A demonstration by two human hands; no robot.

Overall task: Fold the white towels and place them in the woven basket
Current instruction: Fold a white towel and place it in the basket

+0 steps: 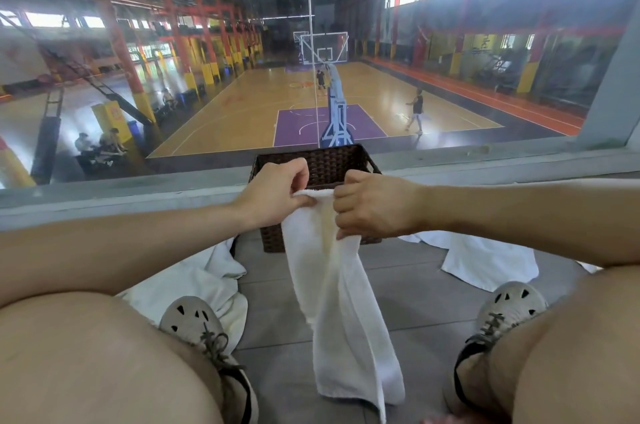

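A white towel (341, 302) hangs lengthwise in front of me, its lower end near the floor between my feet. My left hand (277, 193) pinches its top edge on the left. My right hand (370, 207) grips the same top edge on the right, and the two hands sit close together. Right behind them stands the dark brown woven basket (325, 160) on the floor against the window ledge; the hands and towel hide part of its front and inside.
Another white towel (194, 281) lies crumpled on the grey floor by my left shoe (207, 337). A further towel (485, 260) lies beyond my right shoe (502, 316). A glass window beyond the ledge overlooks a basketball court with several people.
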